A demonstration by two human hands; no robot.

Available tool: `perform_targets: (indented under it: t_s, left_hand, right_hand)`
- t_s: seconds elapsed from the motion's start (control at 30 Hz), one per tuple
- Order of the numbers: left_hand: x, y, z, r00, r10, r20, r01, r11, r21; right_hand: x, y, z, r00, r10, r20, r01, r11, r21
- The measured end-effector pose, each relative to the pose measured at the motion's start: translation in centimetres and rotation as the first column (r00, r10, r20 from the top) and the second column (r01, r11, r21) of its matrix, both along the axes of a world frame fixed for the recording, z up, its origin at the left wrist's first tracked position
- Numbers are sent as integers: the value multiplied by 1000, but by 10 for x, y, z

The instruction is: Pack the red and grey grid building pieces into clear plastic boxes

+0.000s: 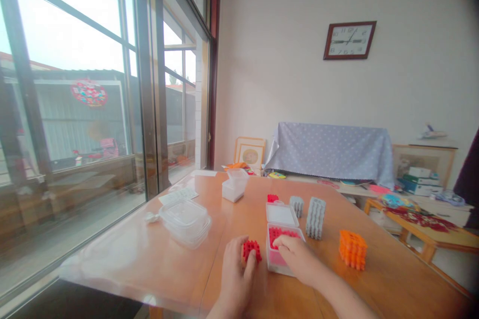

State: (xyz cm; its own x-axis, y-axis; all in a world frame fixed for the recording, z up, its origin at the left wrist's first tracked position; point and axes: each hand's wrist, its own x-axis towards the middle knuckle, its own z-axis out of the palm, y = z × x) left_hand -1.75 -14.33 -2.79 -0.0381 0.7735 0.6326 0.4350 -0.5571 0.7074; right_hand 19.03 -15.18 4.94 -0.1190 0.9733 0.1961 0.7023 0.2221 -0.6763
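My left hand is closed around a small stack of red notched plastic building pieces, held just above or on the table left of a clear plastic box. That box stands with its lid tipped back, and red notched pieces fill it. Over its right side reaches my right hand, fingers bent together and down among the red pieces. Whatever is between those fingertips is hidden. Right of the box stand a tall grey stack, a shorter grey stack and an orange stack.
A lidded clear container lies on the wooden table at left, near a paper sheet. An opened white box and a red block stand farther back. Glass windows run along the left side.
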Motion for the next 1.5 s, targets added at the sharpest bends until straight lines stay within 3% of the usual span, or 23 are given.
perform_targets:
  t_s: [0.23,0.47,0.83,1.07,1.23,1.4,1.5]
  left_hand:
    - [0,3,0,998,19,53,-18,1000,-18]
    - [-11,14,-6,998,21,56,-15,993,-117]
    - [-30,25,9,931,-143,-335,7,927,-375]
    - [-29,27,2,968,-85,-236,19,962,-271]
    - [-29,22,9,994,-25,-109,18,998,-68]
    - [-8,3,26,998,-39,-45,43,994,99]
    - [6,-6,32,996,-73,-42,79,986,144]
  right_hand:
    - [1,-1,3,1000,-15,18,16,1000,-22]
    - [4,0,2,999,-13,30,13,1000,0]
    - [5,6,-5,999,-23,-44,27,997,75]
    - [6,5,-6,990,-100,-97,112,985,134]
    - [-1,0,8,962,-134,-240,179,968,177]
    - [-23,-8,21,924,-72,-377,111,990,83]
    - [-34,-12,25,849,5,-528,1,1000,10]
